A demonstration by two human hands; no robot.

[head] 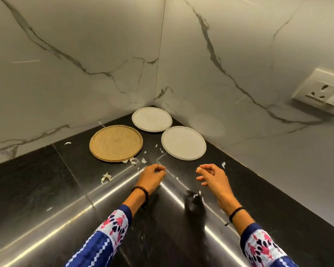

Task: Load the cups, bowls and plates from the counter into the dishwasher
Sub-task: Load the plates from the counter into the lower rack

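Observation:
Two round white plates lie flat in the corner of the black counter (46, 189), one at the back (151, 119) and one nearer on the right (183, 143). A round woven tray (116, 143) lies to their left. My left hand (152, 177) hovers low over the counter in front of the tray, its curled fingertips pinching what looks like a small white scrap. My right hand (210, 176) is below the nearer plate, thumb and forefinger pinching a small pale scrap (199, 169). Neither hand touches a plate.
Marble-patterned walls (85, 54) close the corner behind and to the right of the plates. A wall socket (322, 90) sits at the right. White peel scraps (106, 178) are scattered on the counter around the tray and my hands.

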